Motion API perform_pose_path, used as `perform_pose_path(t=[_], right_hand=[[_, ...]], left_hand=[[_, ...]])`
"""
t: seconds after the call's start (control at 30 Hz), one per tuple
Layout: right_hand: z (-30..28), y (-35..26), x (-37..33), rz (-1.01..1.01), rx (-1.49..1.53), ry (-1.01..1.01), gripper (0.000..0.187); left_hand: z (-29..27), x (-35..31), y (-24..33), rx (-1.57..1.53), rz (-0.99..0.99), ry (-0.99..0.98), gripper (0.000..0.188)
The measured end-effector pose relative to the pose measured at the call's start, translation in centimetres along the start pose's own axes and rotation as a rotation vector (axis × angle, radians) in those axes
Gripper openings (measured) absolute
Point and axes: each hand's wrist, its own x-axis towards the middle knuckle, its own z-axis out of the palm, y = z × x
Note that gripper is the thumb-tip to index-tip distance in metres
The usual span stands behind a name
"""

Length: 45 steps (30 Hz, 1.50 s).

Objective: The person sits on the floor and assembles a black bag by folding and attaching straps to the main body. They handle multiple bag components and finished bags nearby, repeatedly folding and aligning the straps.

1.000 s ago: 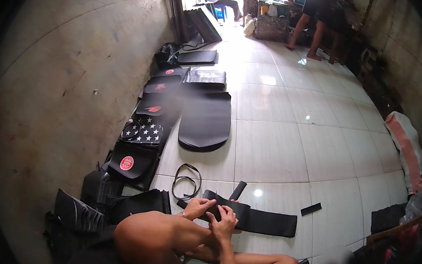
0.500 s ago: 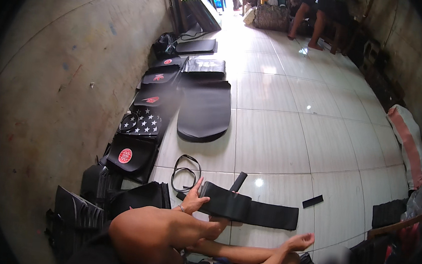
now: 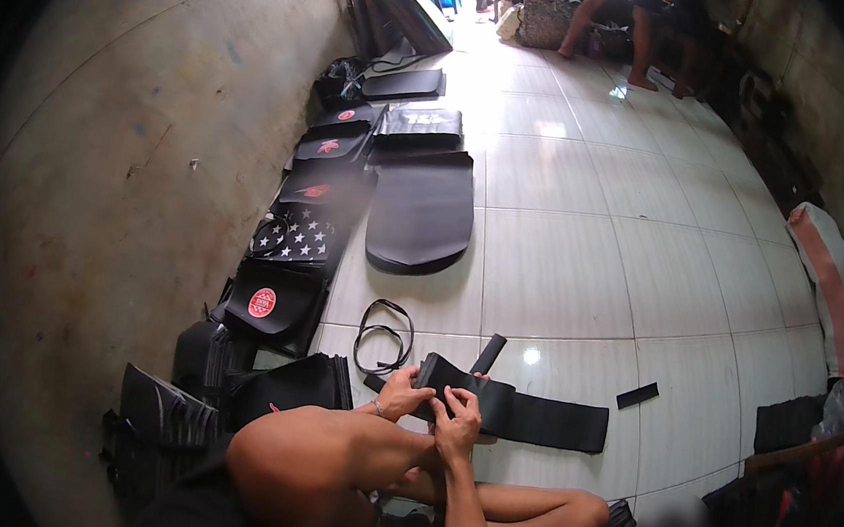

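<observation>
The right hand (image 3: pixel 456 422) is bunched over the black strip (image 3: pixel 519 415), any pinch impossible to tell; one end is clasped by the left hand (image 3: pixel 403 394). Right of the coiled cord (image 3: pixel 411 335), the strip, probably light and pliable, is best held by its edges.

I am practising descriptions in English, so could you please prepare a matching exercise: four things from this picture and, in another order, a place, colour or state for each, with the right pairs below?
Column one
1. Strap
2. Sack
3. Starred sheet
4. Right hand

Column two
A. along the left wall
B. over the wide black strip
C. thin and looped
D. white with a pink stripe

Pairs: 1-C, 2-D, 3-A, 4-B
</observation>
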Motion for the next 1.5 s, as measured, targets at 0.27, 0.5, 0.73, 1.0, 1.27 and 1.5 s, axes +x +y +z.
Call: perform_pose_path(t=[0.27,0.5,0.73,1.0,1.27,1.5], right_hand=[[-0.1,1.5,1.0,0.007,-0.033,0.223,0.012],[-1.6,3.0,1.4,0.202,0.206,0.114,0.017],[-0.9,1.6,0.7,0.068,0.176,0.147,0.015],[-1.1,1.2,0.5,0.045,0.132,-0.02,0.019],[-0.2,1.8,0.7,0.022,0.144,0.176,0.014],[-15.3,10.5,3.2,0.377,0.063,0.761,0.016]], left_hand=[[1.2,0.7,-1.9,0.42,0.063,0.303,0.074],[1.2,0.5,-1.4,0.139,0.223,-0.023,0.024],[1.0,0.0,0.6,0.326,0.049,0.019,0.037],[0.6,0.1,0.8,0.461,0.08,0.005,0.035],[1.6,0.3,0.1,0.382,0.035,0.092,0.048],[0.1,0.5,-1.3,0.241,-0.014,0.101,0.047]])
